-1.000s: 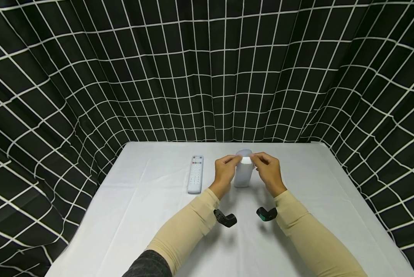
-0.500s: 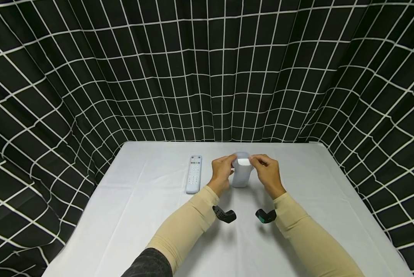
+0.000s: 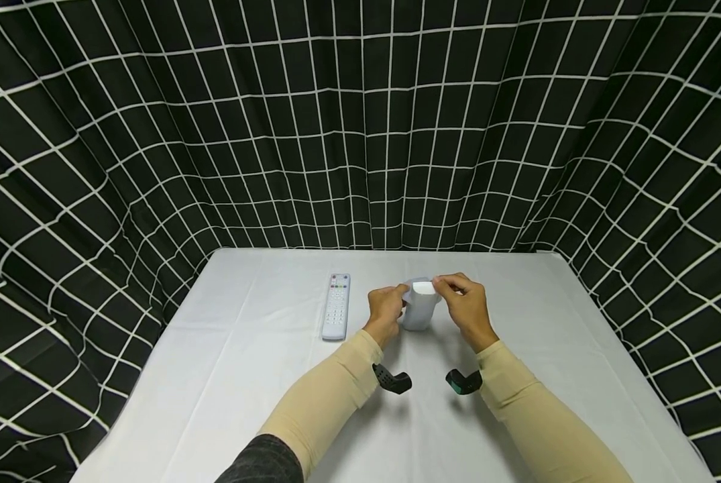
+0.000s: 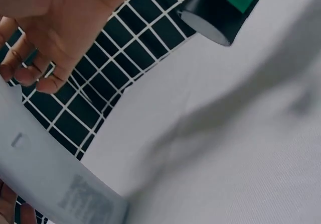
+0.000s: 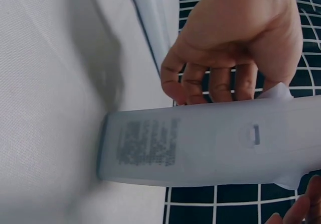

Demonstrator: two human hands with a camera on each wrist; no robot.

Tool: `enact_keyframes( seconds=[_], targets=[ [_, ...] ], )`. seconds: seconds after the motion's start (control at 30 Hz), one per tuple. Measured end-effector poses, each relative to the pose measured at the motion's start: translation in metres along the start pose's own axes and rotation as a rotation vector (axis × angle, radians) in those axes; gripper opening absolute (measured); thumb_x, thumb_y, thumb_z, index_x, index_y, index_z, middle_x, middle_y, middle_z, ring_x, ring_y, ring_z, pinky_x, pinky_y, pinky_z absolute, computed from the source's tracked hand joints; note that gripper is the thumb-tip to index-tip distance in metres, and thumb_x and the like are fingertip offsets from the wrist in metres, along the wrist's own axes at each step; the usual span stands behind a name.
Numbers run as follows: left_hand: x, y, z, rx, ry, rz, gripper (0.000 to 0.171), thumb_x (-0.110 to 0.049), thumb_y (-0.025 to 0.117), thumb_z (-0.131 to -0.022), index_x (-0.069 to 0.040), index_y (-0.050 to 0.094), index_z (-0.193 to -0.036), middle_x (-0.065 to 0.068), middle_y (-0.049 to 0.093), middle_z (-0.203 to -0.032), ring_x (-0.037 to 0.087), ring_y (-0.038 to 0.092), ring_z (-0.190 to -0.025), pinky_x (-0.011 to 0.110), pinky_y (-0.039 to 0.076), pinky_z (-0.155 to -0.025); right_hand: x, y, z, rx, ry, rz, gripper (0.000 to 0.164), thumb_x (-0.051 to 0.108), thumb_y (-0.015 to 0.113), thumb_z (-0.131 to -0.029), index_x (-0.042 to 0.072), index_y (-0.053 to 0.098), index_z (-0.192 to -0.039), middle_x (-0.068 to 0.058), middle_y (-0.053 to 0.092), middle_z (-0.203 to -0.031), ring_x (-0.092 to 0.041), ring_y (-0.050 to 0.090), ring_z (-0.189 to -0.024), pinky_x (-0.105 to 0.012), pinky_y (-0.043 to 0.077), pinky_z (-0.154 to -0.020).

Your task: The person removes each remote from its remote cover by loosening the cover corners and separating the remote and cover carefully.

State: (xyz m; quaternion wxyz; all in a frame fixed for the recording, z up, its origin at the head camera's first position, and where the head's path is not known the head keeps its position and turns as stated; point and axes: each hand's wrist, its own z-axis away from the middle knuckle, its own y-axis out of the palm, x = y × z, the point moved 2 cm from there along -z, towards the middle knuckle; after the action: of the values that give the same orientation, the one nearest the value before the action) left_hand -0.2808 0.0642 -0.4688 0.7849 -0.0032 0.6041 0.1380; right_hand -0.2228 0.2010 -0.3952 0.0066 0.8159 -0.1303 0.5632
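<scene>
A white remote control (image 3: 423,288) stands on end on the table, tilted slightly, inside a translucent soft cover (image 3: 419,312). Its white top end shows above the cover's rim, which is folded outward. Through the cover in the right wrist view, a printed label (image 5: 148,142) shows blurred on the back. My left hand (image 3: 385,310) pinches the cover's edge on the left side, thumb on top. On the right side, my right hand (image 3: 465,305) pinches the opposite edge between thumb and forefinger. In the right wrist view, small flaps of cover (image 5: 277,91) stick out sideways.
Left of my hands, a second pale remote control (image 3: 336,307) lies buttons up. The table (image 3: 245,376) has a white cloth, and a black curtain (image 3: 312,121) with a white grid surrounds its back and sides. A dark camera mount (image 3: 392,380) juts from the left wrist.
The cover's rim has come lower behind the remote control's top, baring more of the white end. Both hands have lowered slightly, the left one most, while keeping their pinch.
</scene>
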Motion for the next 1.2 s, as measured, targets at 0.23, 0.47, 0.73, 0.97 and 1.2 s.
enact_keyframes(
  seconds=[0.23,0.47,0.73,0.97,1.2],
  targets=[
    [0.009,0.000,-0.006,0.013,-0.010,-0.040,0.021,-0.014,0.070,-0.084,-0.005,0.064,-0.067,0.005,0.055,-0.068,0.017,0.048,-0.066,0.028,0.038,-0.056,0.001,0.000,0.000,-0.002,0.022,0.015,0.019,0.004,0.065,-0.092,-0.014,0.068,-0.096,-0.020,0.065,-0.092,-0.012,0.054,-0.081,-0.023,0.045,-0.070],
    [0.020,-0.002,-0.014,0.011,0.012,-0.115,0.024,-0.009,0.065,-0.084,-0.007,0.060,-0.060,0.003,0.054,-0.064,0.014,0.045,-0.059,0.028,0.037,-0.051,0.002,0.001,0.001,0.002,0.038,0.014,0.020,0.005,0.064,-0.093,-0.014,0.068,-0.096,-0.025,0.065,-0.096,-0.012,0.054,-0.082,-0.024,0.044,-0.071],
    [0.028,-0.004,-0.017,-0.005,0.010,-0.201,0.025,-0.010,0.064,-0.085,-0.009,0.059,-0.060,0.000,0.054,-0.064,0.014,0.046,-0.062,0.025,0.035,-0.048,0.002,0.001,0.003,0.004,0.044,0.028,0.022,0.007,0.063,-0.094,-0.014,0.068,-0.098,-0.025,0.064,-0.098,-0.014,0.054,-0.084,-0.024,0.044,-0.073],
    [0.026,-0.001,-0.008,-0.014,-0.070,-0.117,0.028,-0.011,0.065,-0.088,-0.009,0.059,-0.060,-0.001,0.050,-0.064,0.013,0.042,-0.057,0.027,0.037,-0.053,0.000,0.001,0.003,-0.002,0.055,0.013,0.023,0.008,0.063,-0.094,-0.014,0.068,-0.099,-0.025,0.064,-0.100,-0.013,0.054,-0.086,-0.023,0.044,-0.073],
    [0.023,0.001,0.002,-0.016,-0.106,-0.035,0.038,-0.025,0.065,-0.088,-0.015,0.046,-0.057,-0.001,0.045,-0.060,0.013,0.041,-0.056,0.034,0.042,-0.063,-0.001,-0.001,0.004,-0.005,0.057,0.016,0.024,0.009,0.063,-0.094,-0.013,0.068,-0.102,-0.026,0.064,-0.101,-0.012,0.055,-0.086,-0.022,0.044,-0.073]
  ],
)
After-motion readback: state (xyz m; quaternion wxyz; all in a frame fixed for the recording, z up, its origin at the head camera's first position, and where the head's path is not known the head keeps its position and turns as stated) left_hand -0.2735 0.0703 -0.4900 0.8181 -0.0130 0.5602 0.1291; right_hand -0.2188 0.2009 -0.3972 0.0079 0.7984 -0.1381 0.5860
